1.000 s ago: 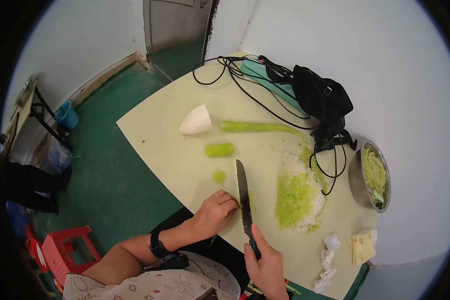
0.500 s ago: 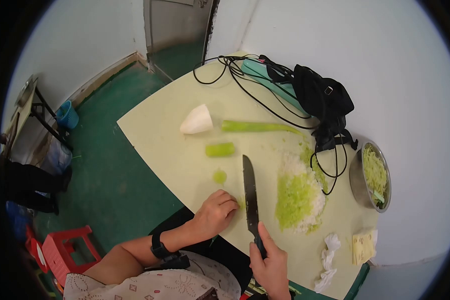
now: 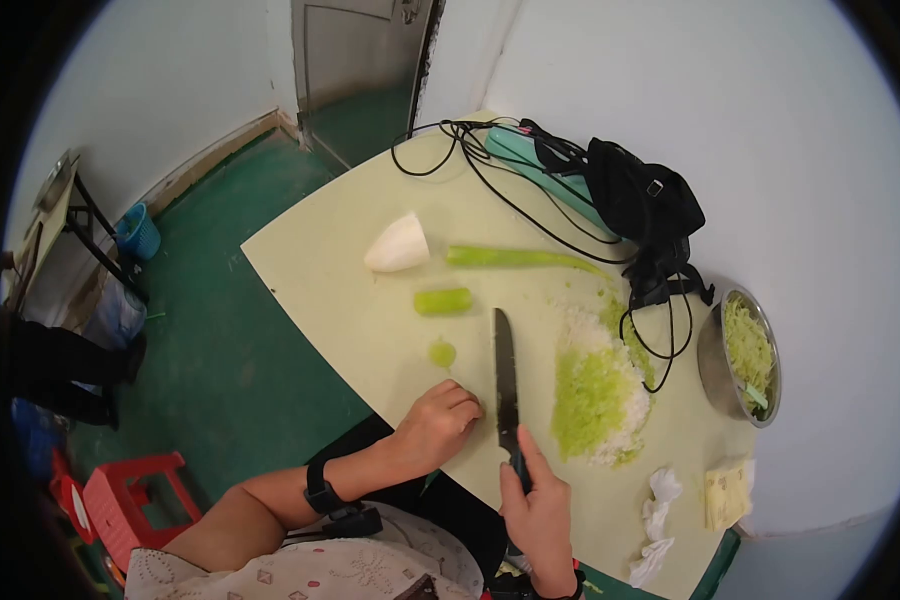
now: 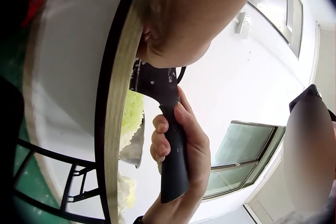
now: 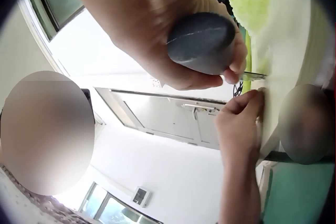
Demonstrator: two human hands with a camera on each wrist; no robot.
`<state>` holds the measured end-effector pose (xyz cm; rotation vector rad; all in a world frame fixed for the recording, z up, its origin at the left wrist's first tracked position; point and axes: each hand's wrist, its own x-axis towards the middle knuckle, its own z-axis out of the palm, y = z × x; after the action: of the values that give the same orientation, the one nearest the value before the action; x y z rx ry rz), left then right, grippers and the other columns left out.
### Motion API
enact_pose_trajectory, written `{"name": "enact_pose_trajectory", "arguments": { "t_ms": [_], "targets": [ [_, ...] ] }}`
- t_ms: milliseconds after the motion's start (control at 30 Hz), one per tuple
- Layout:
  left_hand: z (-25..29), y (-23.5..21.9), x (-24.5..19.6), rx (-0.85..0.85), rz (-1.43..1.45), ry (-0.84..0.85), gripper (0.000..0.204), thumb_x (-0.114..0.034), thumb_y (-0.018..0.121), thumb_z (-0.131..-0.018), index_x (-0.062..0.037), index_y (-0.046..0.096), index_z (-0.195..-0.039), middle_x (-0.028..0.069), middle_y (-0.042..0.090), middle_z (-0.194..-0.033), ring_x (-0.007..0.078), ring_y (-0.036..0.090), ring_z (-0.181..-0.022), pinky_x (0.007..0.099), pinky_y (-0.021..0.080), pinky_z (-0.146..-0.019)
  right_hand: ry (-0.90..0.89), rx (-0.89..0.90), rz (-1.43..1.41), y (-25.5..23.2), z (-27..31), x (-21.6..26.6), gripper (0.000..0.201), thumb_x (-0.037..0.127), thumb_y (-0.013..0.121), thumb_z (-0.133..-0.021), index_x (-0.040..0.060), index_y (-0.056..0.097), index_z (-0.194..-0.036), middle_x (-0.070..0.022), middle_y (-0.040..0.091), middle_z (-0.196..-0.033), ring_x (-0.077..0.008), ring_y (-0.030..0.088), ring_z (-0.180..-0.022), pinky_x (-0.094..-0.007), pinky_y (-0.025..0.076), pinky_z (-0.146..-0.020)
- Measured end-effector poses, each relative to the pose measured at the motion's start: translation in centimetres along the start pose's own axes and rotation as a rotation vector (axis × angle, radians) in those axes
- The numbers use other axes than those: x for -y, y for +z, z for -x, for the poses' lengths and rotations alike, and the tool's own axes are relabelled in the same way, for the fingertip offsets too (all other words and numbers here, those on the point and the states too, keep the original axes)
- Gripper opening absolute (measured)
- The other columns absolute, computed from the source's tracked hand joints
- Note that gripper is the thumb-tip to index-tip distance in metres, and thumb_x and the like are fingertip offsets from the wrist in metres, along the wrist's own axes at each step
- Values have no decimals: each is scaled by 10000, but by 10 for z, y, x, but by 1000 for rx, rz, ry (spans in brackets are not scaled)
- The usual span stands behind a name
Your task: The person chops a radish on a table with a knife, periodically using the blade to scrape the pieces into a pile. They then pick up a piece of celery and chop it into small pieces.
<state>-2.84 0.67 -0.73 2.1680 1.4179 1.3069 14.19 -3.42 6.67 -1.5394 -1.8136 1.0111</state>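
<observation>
My right hand grips the black handle of a kitchen knife. Its dark blade points away from me, flecked with bits. Just left of the blade, my left hand curls its fingers down at the table's near edge over a piece of green stem vegetable, which they hide. Beyond that hand lie a round green slice, a short peeled green stem section, a long green stem and a cut white radish. Right of the knife spreads a finely chopped green and white heap.
A steel bowl of green shreds stands against the wall at right. Cables, a black strapped bag and a teal case occupy the far side. Crumpled tissue and a yellow packet lie at the near right.
The knife has moved right, away from my left fingers, and its tip has swung slightly away from me. My left hand stays in about the same place.
</observation>
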Motion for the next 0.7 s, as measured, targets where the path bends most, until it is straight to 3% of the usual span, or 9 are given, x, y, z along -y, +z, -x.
{"name": "enact_pose_trajectory", "arguments": {
  "t_ms": [33, 133, 300, 400, 700],
  "targets": [
    [-3, 0, 0, 10, -5, 1, 165, 59, 681, -640, -4, 638, -786, 91, 631, -806, 270, 597, -785, 349, 507, -693, 85, -16, -101, -2, 0, -5, 475, 82, 596, -862, 11, 491, -1320, -95, 506, -595, -104, 420, -499, -261, 403, -488],
    [-9, 9, 3, 28, 12, 11, 142, 40, 649, -649, 6, 633, -786, 103, 619, -797, 284, 581, -785, 353, 495, -696, 92, -89, -163, -10, 6, -10, 483, 86, 597, -861, 3, 481, -1322, -58, 488, -583, -72, 416, -508, -252, 396, -479],
    [-11, 11, 4, -13, 110, -45, 137, 25, 648, -685, 6, 648, -821, 112, 626, -815, 294, 581, -794, 362, 497, -705, 66, -21, -142, -10, 15, -5, 467, 26, 577, -873, -17, 463, -1324, -9, 510, -580, -62, 496, -464, -227, 395, -411],
    [-6, 3, 0, -24, 115, -61, 132, 17, 661, -699, 4, 662, -830, 112, 630, -823, 291, 585, -800, 365, 501, -716, 162, -1, -173, -10, 19, 8, 448, 34, 588, -867, -22, 489, -1300, -17, 542, -603, -58, 512, -489, -223, 406, -433],
    [-7, 2, 0, -9, 30, -44, 131, 19, 671, -679, 5, 671, -810, 105, 613, -811, 284, 570, -778, 350, 494, -692, -33, -46, 54, -10, 23, 6, 428, 54, 633, -827, -52, 539, -1230, -128, 631, -722, -99, 577, -588, -262, 475, -548]
  ]
}}
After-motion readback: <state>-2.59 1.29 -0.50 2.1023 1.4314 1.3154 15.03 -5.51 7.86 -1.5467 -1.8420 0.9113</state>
